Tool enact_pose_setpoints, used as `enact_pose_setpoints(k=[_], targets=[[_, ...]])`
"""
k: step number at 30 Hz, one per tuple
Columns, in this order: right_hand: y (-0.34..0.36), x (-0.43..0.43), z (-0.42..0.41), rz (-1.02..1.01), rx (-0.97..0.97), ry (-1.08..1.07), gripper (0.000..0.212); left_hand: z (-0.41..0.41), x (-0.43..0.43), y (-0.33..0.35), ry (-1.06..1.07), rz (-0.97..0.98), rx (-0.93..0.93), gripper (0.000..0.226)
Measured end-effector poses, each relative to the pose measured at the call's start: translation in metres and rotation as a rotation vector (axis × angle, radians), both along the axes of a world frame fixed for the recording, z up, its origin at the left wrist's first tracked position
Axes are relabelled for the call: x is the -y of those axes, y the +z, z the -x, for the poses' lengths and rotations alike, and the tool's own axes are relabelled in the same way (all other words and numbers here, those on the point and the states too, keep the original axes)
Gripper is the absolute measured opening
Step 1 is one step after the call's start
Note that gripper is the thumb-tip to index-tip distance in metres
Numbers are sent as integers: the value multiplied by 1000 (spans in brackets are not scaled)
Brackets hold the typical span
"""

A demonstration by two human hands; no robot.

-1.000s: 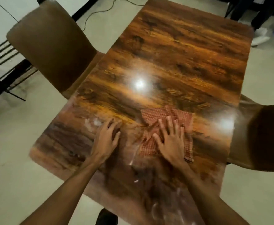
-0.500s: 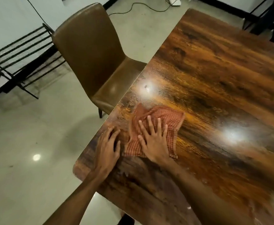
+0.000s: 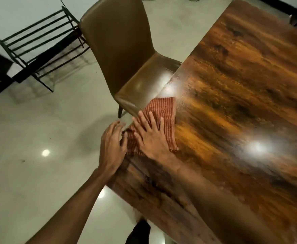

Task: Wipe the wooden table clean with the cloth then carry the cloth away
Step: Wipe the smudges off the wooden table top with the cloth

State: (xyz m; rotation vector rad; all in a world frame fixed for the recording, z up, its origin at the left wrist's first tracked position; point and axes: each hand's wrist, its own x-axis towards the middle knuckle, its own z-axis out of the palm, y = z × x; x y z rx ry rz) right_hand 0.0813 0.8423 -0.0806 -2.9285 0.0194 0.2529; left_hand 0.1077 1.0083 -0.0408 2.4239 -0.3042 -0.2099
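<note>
A red checked cloth point(image 3: 163, 111) lies at the left edge of the glossy wooden table point(image 3: 232, 103), partly hanging over it. My right hand point(image 3: 151, 134) presses flat on the cloth with fingers spread. My left hand point(image 3: 112, 145) hovers just off the table's left edge, fingers apart and slightly cupped, its fingertips by the cloth's overhanging corner. I cannot tell whether it touches the cloth.
A brown leather chair point(image 3: 123, 55) stands pushed against the table's left side, just beyond the cloth. A black metal rack point(image 3: 38, 44) stands by the wall at the far left. Pale tiled floor point(image 3: 38, 173) lies to the left. A dark shoe point(image 3: 140, 231) shows below.
My right hand has slid the cloth leftward from the table's middle to its left edge. My left hand has moved off the tabletop to just beyond the edge. The view has swung left.
</note>
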Motion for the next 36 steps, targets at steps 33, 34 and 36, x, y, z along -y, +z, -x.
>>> enact_pose_setpoints(k=[33, 34, 36], targets=[[14, 46, 361, -81, -81, -469, 62, 236, 82, 34, -485, -116, 3, 37], [12, 58, 377, -88, -71, -540, 62, 237, 81, 36, -493, -116, 5, 37], [11, 77, 404, -78, -66, -735, 64, 233, 72, 37, -501, -112, 11, 38]])
